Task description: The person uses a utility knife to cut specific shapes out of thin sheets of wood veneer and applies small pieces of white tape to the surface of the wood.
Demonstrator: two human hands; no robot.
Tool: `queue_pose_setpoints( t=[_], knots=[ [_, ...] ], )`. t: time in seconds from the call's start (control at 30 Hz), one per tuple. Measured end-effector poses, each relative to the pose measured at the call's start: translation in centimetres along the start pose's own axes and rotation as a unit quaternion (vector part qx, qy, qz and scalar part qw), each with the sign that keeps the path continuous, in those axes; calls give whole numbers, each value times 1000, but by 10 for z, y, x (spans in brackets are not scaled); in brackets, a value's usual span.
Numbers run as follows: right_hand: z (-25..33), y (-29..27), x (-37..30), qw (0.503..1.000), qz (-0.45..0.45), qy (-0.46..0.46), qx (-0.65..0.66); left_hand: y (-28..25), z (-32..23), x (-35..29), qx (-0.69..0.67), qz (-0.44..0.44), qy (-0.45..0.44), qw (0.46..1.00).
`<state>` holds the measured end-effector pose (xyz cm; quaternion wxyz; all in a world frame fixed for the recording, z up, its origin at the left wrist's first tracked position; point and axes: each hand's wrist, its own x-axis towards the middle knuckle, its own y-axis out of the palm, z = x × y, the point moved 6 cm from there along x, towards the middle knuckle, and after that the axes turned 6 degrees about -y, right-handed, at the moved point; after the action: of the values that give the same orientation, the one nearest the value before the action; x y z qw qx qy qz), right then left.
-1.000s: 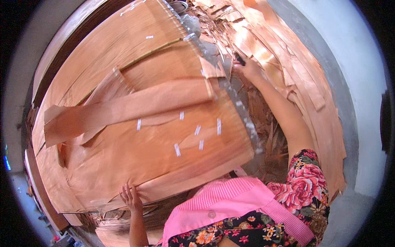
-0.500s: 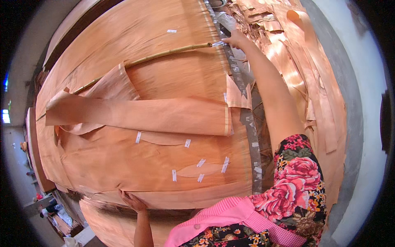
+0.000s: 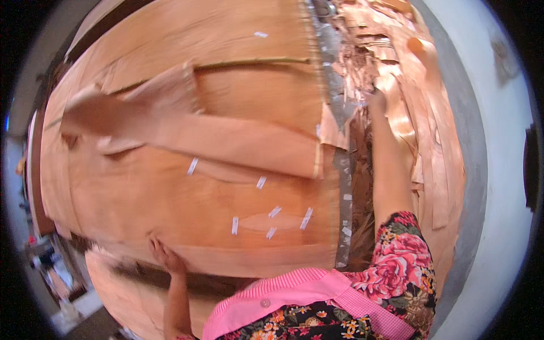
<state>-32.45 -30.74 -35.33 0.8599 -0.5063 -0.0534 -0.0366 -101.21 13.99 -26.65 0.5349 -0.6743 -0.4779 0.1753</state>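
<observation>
A large orange-brown wood veneer sheet (image 3: 119, 195) lies before me, with several short white tape pieces (image 3: 235, 225) stuck on it. My left hand (image 3: 165, 256) rests on its near edge, fingers stretched out flat. Out to the right, my right hand (image 3: 376, 102) is over torn veneer scraps (image 3: 357, 68); motion smears its fingers, so what it holds cannot be made out. A loose veneer strip (image 3: 249, 141) lies across the sheet, its left end folded over. Behind it a thin bamboo stick (image 3: 255, 61) lies across the sheet, partly under the veneer.
Along the sheet's right side runs a grey edge strip (image 3: 344, 198) with tape bits on it. Long veneer offcuts (image 3: 442, 164) are heaped beyond, beside a pale wall (image 3: 498, 170). Another veneer stack (image 3: 122, 283) sits lower at the near left.
My right hand has moved right and nearer, from the stick's right end to over the scraps. My left hand stays at the near edge. The whole view has shifted somewhat.
</observation>
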Motion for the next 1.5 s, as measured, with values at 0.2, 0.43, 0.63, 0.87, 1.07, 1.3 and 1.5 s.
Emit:
queue_pose_setpoints(
  t=[0.2, 0.43, 0.63, 0.87, 1.07, 1.3, 1.5],
  knots=[
    [-37, -110, -45, 993, -48, -108, -10, 8, 13, 7, -25, -44, 56, 997],
    [71, -286, -239, 987, -34, -144, 57, -9, 7, 20, 61, 25, 66, 996],
    [187, -195, -505, 937, 291, 179, 71, -22, 15, 47, -28, 41, 284, 958],
    [379, -16, -626, 713, 453, 132, 519, -10, 24, 49, -134, 61, 421, 895],
    [386, 52, -645, 707, 345, 300, 540, -17, 29, 56, -253, 128, 331, 900],
    [387, 53, -646, 717, 330, 288, 542, -18, 12, 37, -60, 135, 491, 858],
    [385, 50, -646, 655, 370, 322, 575, -11, 15, 44, -55, 126, 460, 877]
  ],
)
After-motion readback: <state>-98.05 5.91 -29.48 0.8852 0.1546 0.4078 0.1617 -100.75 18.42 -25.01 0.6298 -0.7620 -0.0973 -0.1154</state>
